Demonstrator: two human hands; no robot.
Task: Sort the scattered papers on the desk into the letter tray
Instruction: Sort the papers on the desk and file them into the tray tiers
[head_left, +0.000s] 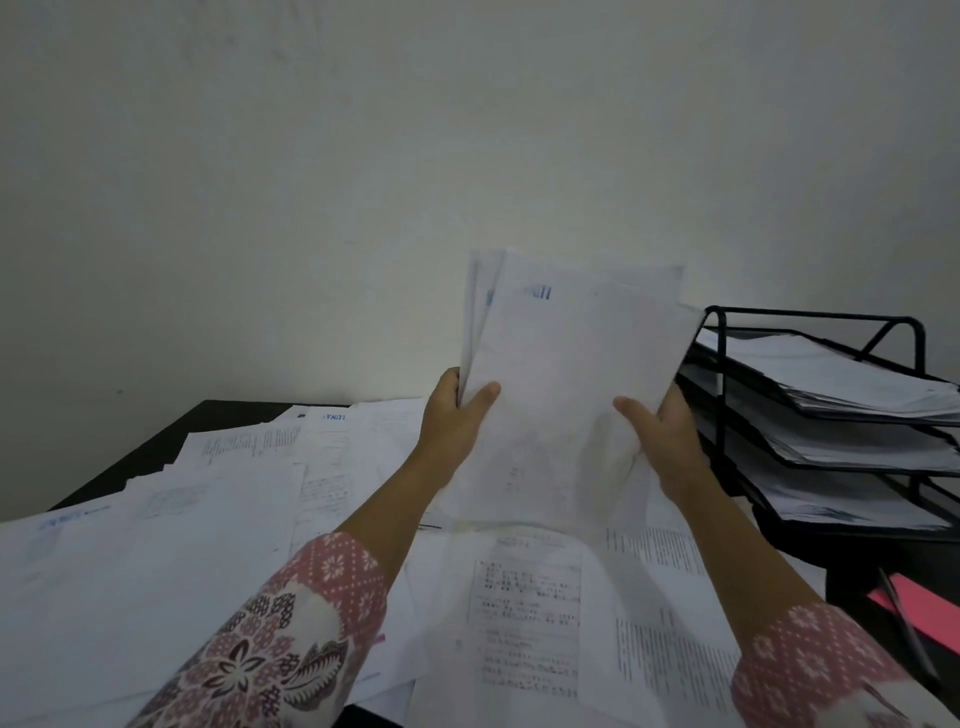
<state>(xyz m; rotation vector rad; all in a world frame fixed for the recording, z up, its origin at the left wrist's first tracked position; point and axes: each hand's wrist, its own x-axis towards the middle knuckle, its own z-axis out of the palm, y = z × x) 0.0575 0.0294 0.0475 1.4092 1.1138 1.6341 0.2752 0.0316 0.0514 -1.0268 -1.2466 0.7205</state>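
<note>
Both my hands hold a small stack of white papers (566, 374) upright above the desk. My left hand (454, 421) grips its left edge, thumb across the front. On the right edge, my right hand (662, 441) grips likewise. Many printed sheets (208, 519) lie scattered and overlapping across the black desk (171, 441). A black wire letter tray (810, 395) with three tiers stands at the right, each tier holding papers.
A pink sheet (914, 608) with a pen (904, 618) on it lies at the right, below the tray. A plain pale wall stands right behind the desk. The desk's dark back-left corner shows bare beyond the papers.
</note>
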